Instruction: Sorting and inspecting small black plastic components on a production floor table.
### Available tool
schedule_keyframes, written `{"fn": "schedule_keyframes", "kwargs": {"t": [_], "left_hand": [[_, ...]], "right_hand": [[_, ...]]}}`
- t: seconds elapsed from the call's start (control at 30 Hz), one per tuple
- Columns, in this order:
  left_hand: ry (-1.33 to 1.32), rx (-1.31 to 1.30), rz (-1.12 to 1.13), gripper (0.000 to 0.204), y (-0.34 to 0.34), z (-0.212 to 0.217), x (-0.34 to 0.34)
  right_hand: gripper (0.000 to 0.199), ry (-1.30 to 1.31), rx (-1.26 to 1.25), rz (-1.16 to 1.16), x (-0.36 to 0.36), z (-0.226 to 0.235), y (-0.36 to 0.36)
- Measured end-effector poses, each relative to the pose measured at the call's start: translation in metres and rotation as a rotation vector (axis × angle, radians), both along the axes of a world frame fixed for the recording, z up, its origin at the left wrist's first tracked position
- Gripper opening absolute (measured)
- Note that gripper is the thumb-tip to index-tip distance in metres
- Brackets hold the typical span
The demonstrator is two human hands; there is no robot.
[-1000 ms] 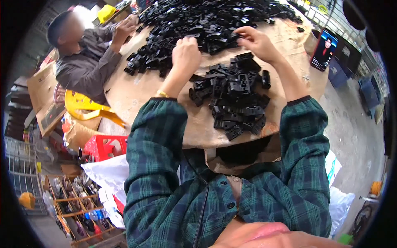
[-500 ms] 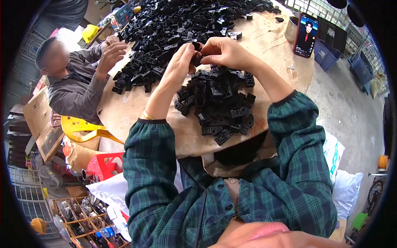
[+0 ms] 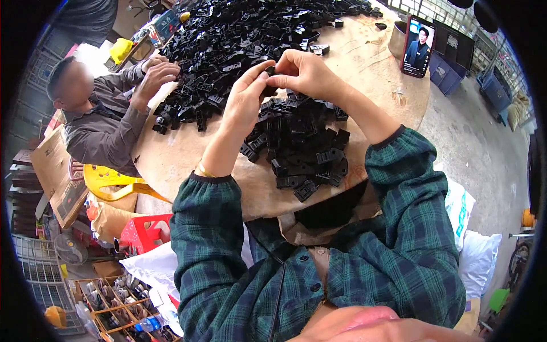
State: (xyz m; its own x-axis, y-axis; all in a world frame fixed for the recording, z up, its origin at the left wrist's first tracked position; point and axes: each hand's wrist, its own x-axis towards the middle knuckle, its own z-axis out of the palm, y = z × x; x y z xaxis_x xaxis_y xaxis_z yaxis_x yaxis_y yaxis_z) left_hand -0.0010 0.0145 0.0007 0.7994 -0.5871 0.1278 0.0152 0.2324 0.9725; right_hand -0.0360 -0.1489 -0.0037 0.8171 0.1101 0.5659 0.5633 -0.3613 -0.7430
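Observation:
Above the table, my left hand [image 3: 247, 98] and my right hand [image 3: 303, 71] meet with their fingertips closed around a small black plastic part [image 3: 270, 70]. Most of that part is hidden by the fingers, so its exact shape does not show. Just below and nearer to me lies a small heap of black plastic parts [image 3: 307, 162], moulded pieces with slots and openings. Beyond my hands spreads a much larger pile of similar black parts [image 3: 228, 57].
A phone [image 3: 419, 48] leans against a round container [image 3: 397, 40] at the table's right. Across at the left, another person [image 3: 102, 114] sits with hands by the large pile. A yellow chair [image 3: 108, 182] and red stool [image 3: 139, 233] stand left; white sacks [image 3: 478, 256] lie right.
My fingers have shifted around the black part and drawn closer together. The other person's hands have moved down and right toward the large pile. The phone's picture differs.

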Motion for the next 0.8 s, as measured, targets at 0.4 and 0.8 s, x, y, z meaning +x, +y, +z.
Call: {"fn": "schedule_keyframes", "kwargs": {"t": [0.4,0.8], "left_hand": [[-0.564,0.341,0.08,0.053,0.006,0.01,-0.012],[-0.758,0.315,0.128,0.028,0.006,0.011,-0.013]], "right_hand": [[0.022,0.175,0.242,0.048,-0.004,0.002,0.001],[0.02,0.026,0.057,0.038,-0.001,0.008,-0.016]]}}
